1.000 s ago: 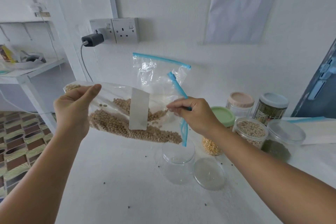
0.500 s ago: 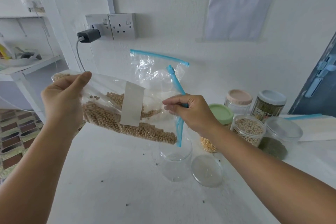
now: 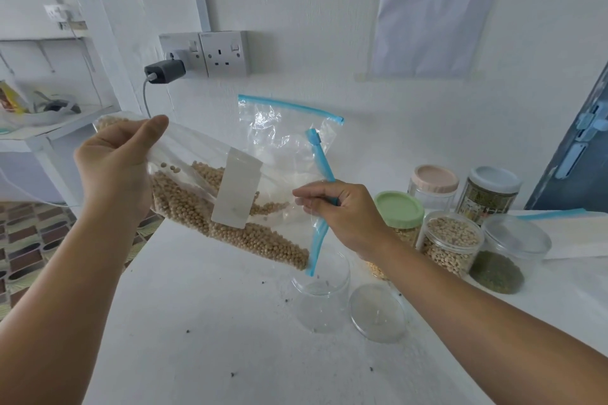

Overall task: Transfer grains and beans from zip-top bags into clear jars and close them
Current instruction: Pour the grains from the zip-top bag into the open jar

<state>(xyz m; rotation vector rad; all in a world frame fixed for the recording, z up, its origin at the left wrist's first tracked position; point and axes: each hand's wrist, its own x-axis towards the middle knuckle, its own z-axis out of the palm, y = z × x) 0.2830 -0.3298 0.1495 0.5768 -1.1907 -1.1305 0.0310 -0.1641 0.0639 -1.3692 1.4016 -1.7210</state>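
A zip-top bag of tan beans (image 3: 230, 220) with a white label hangs sideways in the air, sloping down to the right. My left hand (image 3: 115, 168) grips its bottom end, raised at the left. My right hand (image 3: 339, 210) pinches the blue zip edge at the bag's mouth. The mouth's lower corner hangs just above an empty clear jar (image 3: 320, 293) standing open on the white counter (image 3: 204, 339). The jar's clear lid (image 3: 378, 312) lies flat to its right. Beans are piled along the bag's lower side, reaching the mouth.
An empty zip-top bag (image 3: 289, 135) leans on the wall behind. To the right stand a green-lidded jar (image 3: 399, 210), an open jar of grains (image 3: 449, 243), a clear-lidded jar of green beans (image 3: 506, 253), a pink-lidded jar (image 3: 434, 182) and a blue-lidded jar (image 3: 490, 189). The counter's left edge drops to tiled floor.
My left hand has lifted the bag's bottom end higher, tilting the bag steeper toward the jar. Beans have slid down toward the mouth.
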